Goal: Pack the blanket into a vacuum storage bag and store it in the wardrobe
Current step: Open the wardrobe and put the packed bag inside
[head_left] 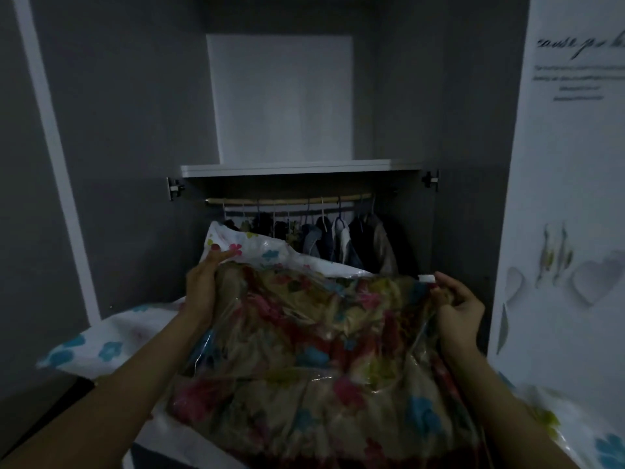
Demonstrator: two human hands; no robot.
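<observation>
A clear vacuum storage bag (270, 252) printed with coloured flowers holds the folded floral blanket (304, 350). I carry it in front of the open wardrobe (135, 130). My left hand (203, 286) grips the bag's upper left side, thumb over the folded white flap. My right hand (460, 309) pinches the plastic at the upper right corner, just below the white zip slider (426, 278). The bag's lower part runs out of view at the bottom.
A white shelf (297, 169) crosses the wardrobe above a rail (287, 200) with several dark hanging clothes (338, 238). A white board (284, 99) stands on the shelf. The white decorated door (568, 198) stands open at right. Flower-printed plastic (101, 343) spreads at lower left.
</observation>
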